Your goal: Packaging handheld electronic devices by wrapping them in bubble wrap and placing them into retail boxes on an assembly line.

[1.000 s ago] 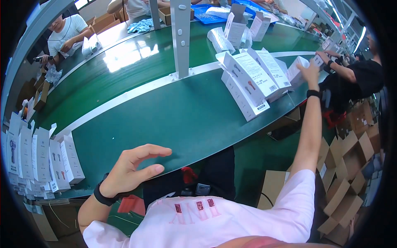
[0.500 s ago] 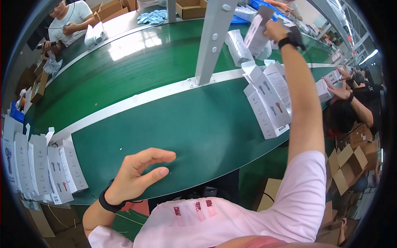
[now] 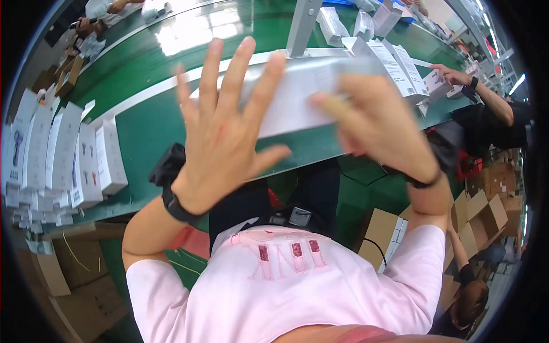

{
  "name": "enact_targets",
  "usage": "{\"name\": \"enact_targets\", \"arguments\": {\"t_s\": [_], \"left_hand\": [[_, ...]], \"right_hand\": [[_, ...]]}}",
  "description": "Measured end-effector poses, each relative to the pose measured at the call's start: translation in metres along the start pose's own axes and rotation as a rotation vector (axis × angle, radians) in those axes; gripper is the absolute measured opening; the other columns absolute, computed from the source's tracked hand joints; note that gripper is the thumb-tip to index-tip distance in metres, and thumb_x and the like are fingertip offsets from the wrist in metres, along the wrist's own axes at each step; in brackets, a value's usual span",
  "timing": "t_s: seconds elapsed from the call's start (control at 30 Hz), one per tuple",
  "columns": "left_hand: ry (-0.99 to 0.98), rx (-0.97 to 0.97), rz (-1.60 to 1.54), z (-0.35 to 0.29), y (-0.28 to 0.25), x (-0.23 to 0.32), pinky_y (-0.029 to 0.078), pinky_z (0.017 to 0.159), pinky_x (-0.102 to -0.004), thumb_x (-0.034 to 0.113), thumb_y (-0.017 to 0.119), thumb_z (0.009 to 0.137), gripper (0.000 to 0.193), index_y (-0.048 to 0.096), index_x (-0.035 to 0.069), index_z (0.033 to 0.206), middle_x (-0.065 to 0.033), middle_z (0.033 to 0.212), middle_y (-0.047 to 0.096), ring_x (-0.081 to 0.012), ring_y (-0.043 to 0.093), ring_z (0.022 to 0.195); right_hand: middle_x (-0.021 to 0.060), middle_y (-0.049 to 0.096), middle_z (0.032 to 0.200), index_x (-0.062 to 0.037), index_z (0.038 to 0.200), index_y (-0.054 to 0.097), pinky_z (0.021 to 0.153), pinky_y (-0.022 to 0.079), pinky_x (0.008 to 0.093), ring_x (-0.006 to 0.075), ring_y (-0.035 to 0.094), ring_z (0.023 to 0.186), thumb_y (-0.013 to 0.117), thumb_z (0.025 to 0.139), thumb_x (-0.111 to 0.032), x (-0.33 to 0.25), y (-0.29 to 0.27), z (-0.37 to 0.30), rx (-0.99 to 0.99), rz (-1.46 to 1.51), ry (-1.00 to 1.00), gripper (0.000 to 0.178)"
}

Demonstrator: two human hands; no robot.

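Observation:
My right hand (image 3: 380, 123) grips the right end of a long white carton (image 3: 297, 94), which lies slantwise over the green bench. Motion smears both this hand and the carton. My left hand (image 3: 223, 128) is held up in front of the carton's left part, its fingers spread wide. It hides that end, and I cannot tell whether it touches the carton. Nearest my right hand on the far side are white cartons (image 3: 394, 68) with raised flaps. A dark wristband and a black bulky piece show at each of my wrists.
Upright white cartons (image 3: 62, 148) crowd the bench's left end. A pale rail (image 3: 143, 94) and a grey post (image 3: 303, 28) divide the bench from the green belt. Bubble-wrapped packs (image 3: 331, 26) lie beyond it. At right, a co-worker's hand (image 3: 452, 75) touches a white box; open brown cartons (image 3: 483, 220) stand below.
My right hand has come back from the far right and now holds a white carton before me. My left hand has risen and spread its fingers. The whole view has shifted.

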State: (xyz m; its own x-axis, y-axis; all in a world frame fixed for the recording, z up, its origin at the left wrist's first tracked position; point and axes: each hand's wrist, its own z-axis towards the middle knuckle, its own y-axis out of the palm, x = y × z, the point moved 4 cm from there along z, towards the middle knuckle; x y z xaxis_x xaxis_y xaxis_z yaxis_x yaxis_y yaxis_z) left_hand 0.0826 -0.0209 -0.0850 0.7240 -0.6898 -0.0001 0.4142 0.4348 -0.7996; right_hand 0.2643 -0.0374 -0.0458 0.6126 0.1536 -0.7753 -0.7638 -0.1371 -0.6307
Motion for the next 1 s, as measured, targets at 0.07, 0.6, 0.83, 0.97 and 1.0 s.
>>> {"name": "enact_targets", "arguments": {"t_s": [0.07, 0.6, 0.83, 0.97, 1.0], "left_hand": [[0.003, -0.067, -0.004, -0.005, 0.017, -0.017, 0.024, 0.108, -0.0619, 0.026, 0.085, 0.056, 0.102, 0.039, 0.018, 0.147, -0.0080, 0.126, 0.051, -0.0300, 0.046, 0.124], [-0.044, -0.520, 0.516, 0.001, -0.005, -0.127, 0.020, 0.113, -0.0591, 0.029, 0.087, 0.060, 0.090, 0.048, 0.024, 0.140, -0.0094, 0.097, 0.057, -0.0266, 0.054, 0.103], [-0.107, -0.584, 0.347, -0.005, -0.001, -0.164, 0.033, 0.103, -0.0502, 0.036, 0.087, 0.060, 0.091, 0.049, 0.013, 0.140, -0.0137, 0.098, 0.062, -0.0294, 0.056, 0.103], [-0.151, -0.521, 0.167, -0.051, 0.026, -0.174, 0.036, 0.099, -0.0577, 0.043, 0.085, 0.064, 0.087, 0.050, 0.011, 0.136, -0.0148, 0.102, 0.065, -0.0325, 0.059, 0.105], [-0.148, -0.529, 0.159, -0.061, 0.027, -0.171, 0.036, 0.099, -0.0577, 0.043, 0.085, 0.064, 0.087, 0.050, 0.011, 0.136, -0.0148, 0.102, 0.065, -0.0325, 0.059, 0.105]], "right_hand": [[0.0036, 0.057, 0.051, 0.0019, 0.090, 0.066, 0.037, 0.039, 0.0255, 0.0114, 0.054, 0.040, 0.062, 0.093, -0.025, 0.020, 0.034, 0.016, -0.173, 0.136, 0.031, 0.027], [0.0248, 0.053, 0.133, -0.0084, 0.132, 0.055, 0.106, 0.039, 0.0481, 0.0397, 0.046, 0.129, 0.056, 0.083, -0.056, 0.322, -0.074, 0.310, 0.633, -0.402, 0.343, 0.068], [0.0232, 0.060, 0.126, -0.0086, 0.129, 0.057, 0.099, 0.043, 0.0446, 0.0378, 0.055, 0.120, 0.050, 0.088, -0.053, 0.333, -0.131, 0.318, 0.557, -0.529, 0.153, 0.061], [0.0230, 0.061, 0.124, -0.0085, 0.128, 0.058, 0.097, 0.044, 0.0449, 0.0381, 0.056, 0.119, 0.048, 0.090, -0.052, 0.274, -0.186, 0.317, 0.517, -0.725, 0.047, 0.059], [0.0222, 0.063, 0.108, -0.0076, 0.111, 0.062, 0.086, 0.046, 0.0457, 0.0386, 0.059, 0.103, 0.052, 0.084, -0.041, 0.245, -0.199, 0.310, 0.438, -1.047, -0.059, 0.044]]}}
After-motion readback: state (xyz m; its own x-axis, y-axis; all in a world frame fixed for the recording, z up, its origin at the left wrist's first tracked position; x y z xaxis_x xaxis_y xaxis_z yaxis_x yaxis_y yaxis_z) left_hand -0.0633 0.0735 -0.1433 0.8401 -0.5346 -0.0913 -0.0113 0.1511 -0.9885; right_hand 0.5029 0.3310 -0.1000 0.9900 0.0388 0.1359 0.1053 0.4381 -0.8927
